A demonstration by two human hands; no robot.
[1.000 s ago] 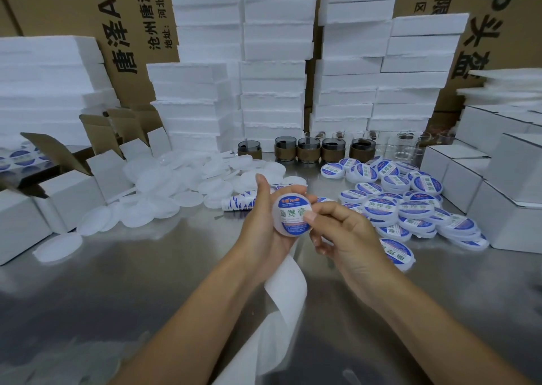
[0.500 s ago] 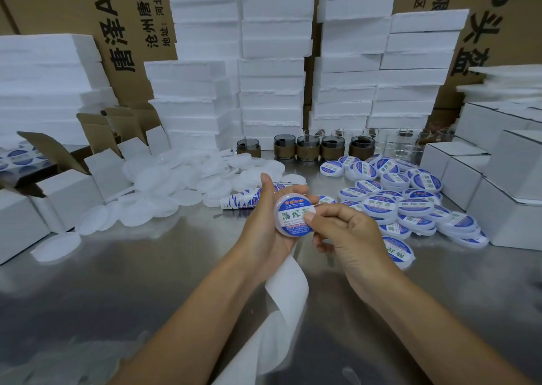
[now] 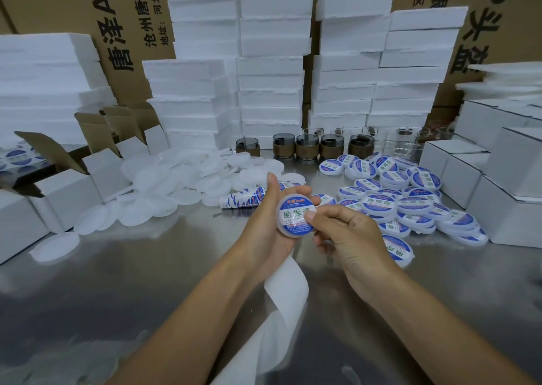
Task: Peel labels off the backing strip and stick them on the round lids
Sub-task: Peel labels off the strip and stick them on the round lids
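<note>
Lid (image 3: 294, 229) w/ label (image 3: 293, 213) gripped in left hand (image 3: 265, 232), right hand (image 3: 349, 239) pinching its edge.

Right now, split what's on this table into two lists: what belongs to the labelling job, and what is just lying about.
Job: held lid in left hand, right hand thumb on its label; backing strip; unpeeled labels; plain lids; labelled lids.
Lying about: glass jars; foam blocks; white boxes; brown cartons.

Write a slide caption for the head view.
Left hand holds a lid; right hand pinches it, thumb on the label.
</note>
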